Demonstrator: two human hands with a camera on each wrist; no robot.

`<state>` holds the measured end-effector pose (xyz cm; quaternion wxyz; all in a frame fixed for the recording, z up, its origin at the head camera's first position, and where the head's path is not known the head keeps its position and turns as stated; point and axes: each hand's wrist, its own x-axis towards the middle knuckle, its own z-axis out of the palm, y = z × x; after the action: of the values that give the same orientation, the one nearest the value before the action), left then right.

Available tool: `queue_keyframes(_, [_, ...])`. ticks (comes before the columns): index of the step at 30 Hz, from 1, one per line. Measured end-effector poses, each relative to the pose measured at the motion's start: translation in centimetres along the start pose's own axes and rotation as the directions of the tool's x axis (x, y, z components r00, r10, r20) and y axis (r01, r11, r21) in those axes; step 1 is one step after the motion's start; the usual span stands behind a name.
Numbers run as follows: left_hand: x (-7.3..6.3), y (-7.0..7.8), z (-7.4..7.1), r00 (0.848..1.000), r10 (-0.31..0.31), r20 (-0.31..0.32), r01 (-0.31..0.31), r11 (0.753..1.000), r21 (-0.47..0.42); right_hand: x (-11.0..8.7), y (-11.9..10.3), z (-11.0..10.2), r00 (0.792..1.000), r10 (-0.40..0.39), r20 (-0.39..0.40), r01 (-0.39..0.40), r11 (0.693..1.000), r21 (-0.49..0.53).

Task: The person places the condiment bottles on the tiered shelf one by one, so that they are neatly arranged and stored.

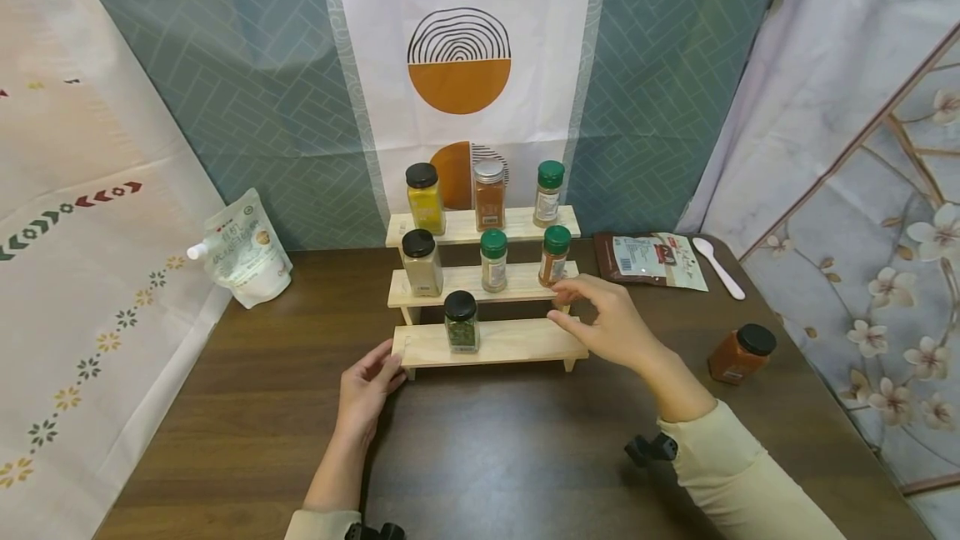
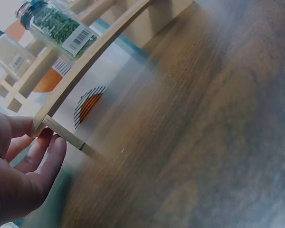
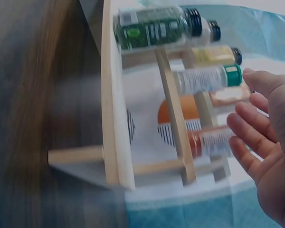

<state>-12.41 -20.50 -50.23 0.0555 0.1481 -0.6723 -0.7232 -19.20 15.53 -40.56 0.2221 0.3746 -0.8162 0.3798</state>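
A three-tier wooden spice rack (image 1: 525, 340) stands on the table with several spice jars on its steps. My left hand (image 1: 365, 386) holds the left end of the lowest step, thumb above and fingers curled beneath the board (image 2: 71, 80). A jar of green dried herbs (image 1: 462, 325) with a black lid stands on that step. At the rack's right side, my right hand (image 1: 611, 325) hovers with fingers apart and nothing between them. Close by its fingertips, a green-lidded jar of reddish spice (image 1: 554, 257) sits on the middle step, beside another green-lidded jar (image 1: 493, 260).
A black-lidded jar of orange-red powder (image 1: 741, 353) stands alone at the right. Behind it lie a brown-and-white packet (image 1: 651, 261) and a white spoon (image 1: 718, 268). A spouted pouch (image 1: 246, 252) leans at the left. Patterned cloth (image 1: 247, 90) hangs behind the table.
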Motion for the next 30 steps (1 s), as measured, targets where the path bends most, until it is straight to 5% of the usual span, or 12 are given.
queue_keyframes(30, [-0.1, 0.1, 0.0, 1.000, 0.002, 0.006, -0.002, 1.000, 0.007, -6.5, 4.4, -10.1, 0.975, 0.165, -0.152, -0.203, 0.936, -0.288])
